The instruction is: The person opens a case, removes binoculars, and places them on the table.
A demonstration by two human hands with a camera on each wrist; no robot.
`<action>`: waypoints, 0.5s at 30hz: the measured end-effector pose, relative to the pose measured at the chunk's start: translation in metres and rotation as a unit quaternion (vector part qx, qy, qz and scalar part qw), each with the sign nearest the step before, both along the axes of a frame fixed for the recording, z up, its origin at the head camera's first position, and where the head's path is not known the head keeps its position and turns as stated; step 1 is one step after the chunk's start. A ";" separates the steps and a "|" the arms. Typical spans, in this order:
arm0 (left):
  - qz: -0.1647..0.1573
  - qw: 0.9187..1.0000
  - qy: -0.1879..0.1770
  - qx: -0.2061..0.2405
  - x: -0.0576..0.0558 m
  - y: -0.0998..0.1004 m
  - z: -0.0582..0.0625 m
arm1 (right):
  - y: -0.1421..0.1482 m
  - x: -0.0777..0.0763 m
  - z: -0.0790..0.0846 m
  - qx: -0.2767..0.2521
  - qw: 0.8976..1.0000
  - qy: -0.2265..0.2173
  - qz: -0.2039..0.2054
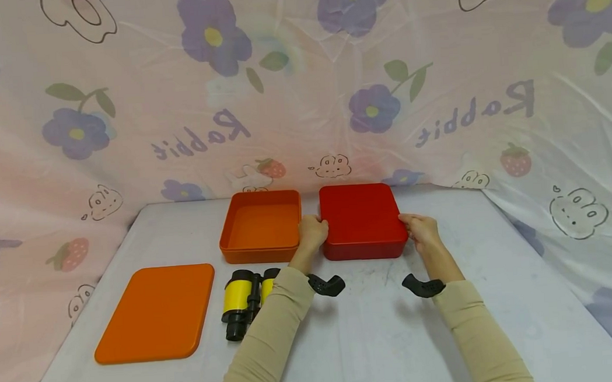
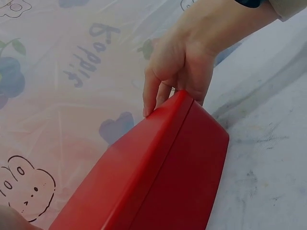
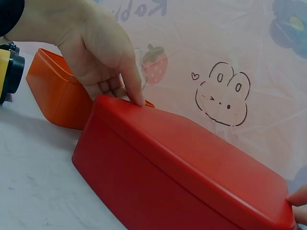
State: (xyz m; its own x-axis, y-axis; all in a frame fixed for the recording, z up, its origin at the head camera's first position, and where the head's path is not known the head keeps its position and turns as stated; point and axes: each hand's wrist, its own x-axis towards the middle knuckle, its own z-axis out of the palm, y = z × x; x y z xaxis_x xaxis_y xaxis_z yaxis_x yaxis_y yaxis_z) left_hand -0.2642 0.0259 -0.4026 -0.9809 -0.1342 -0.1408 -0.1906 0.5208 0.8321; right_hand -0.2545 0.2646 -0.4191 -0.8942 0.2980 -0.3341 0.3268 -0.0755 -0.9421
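Okay, on the table (image 1: 379, 356), red box (image 1: 360, 214) sits near the back, lid (image 3: 177, 132) on. Uneven lifting could jam the lid or pop it loose. Orange box (image 1: 260, 256) is just left (open, easily shoved if a grip slips). Binoculars (image 1: 237, 295) could get clipped by a swinging arm. Left hand (image 1: 314, 232) and right hand (image 1: 423, 230) are apart, pinching the red box's opposite upper edges.

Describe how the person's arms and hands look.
The left sleeve and right sleeve are long and beige, with no visible markings. A curved black wrist piece shows on the left arm, a similar black piece on the right. The left hand and right hand wear no gloves; no cables show.
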 end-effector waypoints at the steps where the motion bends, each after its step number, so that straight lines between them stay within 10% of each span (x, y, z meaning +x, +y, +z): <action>1: -0.001 1.000 0.002 -0.010 0.000 0.001 0.000 | 0.000 0.000 0.000 0.001 1.000 -0.001 -0.002; 15: -0.001 0.999 -0.013 -0.034 -0.004 0.000 0.001 | 0.000 0.000 0.003 0.009 1.000 -0.009 -0.008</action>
